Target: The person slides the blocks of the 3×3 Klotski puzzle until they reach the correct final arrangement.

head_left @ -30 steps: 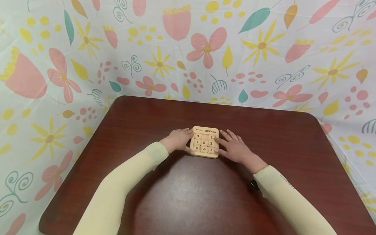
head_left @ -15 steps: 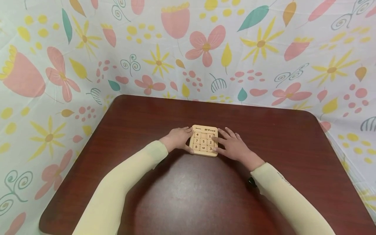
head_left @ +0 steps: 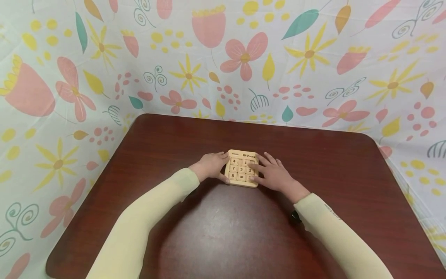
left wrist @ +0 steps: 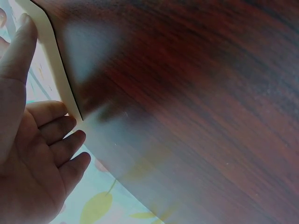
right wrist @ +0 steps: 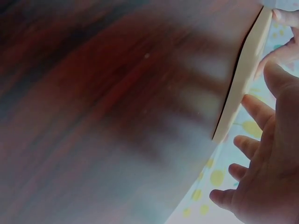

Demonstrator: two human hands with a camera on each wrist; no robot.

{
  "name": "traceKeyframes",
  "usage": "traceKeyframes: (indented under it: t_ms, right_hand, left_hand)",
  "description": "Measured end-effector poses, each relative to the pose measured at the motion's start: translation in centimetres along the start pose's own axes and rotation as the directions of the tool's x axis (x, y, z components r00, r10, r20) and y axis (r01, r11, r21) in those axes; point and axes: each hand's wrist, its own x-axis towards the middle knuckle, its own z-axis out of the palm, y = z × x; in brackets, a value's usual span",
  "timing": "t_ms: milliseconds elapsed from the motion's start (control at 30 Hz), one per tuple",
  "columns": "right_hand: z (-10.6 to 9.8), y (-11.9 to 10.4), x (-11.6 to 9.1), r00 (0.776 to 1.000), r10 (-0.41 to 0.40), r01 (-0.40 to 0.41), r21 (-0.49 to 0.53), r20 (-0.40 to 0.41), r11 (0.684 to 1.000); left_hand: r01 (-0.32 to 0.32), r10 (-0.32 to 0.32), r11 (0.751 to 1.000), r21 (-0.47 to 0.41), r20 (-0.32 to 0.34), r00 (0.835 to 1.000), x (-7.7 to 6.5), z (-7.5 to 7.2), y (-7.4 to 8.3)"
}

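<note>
1. My left hand point(head_left: 210, 164) holds the left side of a wooden number board point(head_left: 243, 184). My thumb is at the near left corner, and my pointing finger is up by the far left corner. From close by, my other left fingers look bent a little.
2. My right hand point(head_left: 277, 174) is not gripping anything. Its fingers are spread out over the right side of the board. The pointing finger touches the near right part of the 1 tile point(head_left: 245, 162). My right thumb is on the tile at the near right corner point(head_left: 247, 176) and hides most of it.
3. The board lies flat between my two hands. It has writing along its far edge, too small for me to read.
4. In the far row, the 4 tile point(head_left: 234, 161) is on the left. Then comes a gap, and the 1 tile sits between the middle and right spots.
5. The next row has the 7 tile point(head_left: 233, 168), the 5 tile point(head_left: 241, 169) and the 2 tile point(head_left: 249, 170). In the near row are the 8 tile point(head_left: 232, 176) and a turned tile point(head_left: 241, 177).
6. My left sleeve point(head_left: 146, 211) and right sleeve point(head_left: 338, 228) are pale yellow. A small black thing point(head_left: 295, 216) shows under my right cuff.
7. Under it all is a shiny red-brown table point(head_left: 216, 240).
8. A white cloth point(head_left: 244, 58) with pink and yellow flowers hangs at the far side and the left and right.
</note>
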Motion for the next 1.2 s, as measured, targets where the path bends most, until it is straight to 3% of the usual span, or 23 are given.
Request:
traceKeyframes:
  t_ms: [233,1200]
  right_hand:
    - [0.09,-0.46,0.30,1.000,-0.006,0.006,0.011,0.013,1.000]
    - [0.20,-0.76,0.84,0.999,0.006,-0.007,0.011,0.054,1.000]
  left_hand:
    - [-0.013,0.013,1.000,0.004,-0.024,1.000,-0.19,-0.15,0.07]
    - [-0.014,0.013,1.000,0.017,0.004,1.000,-0.05,-0.13,0.02]
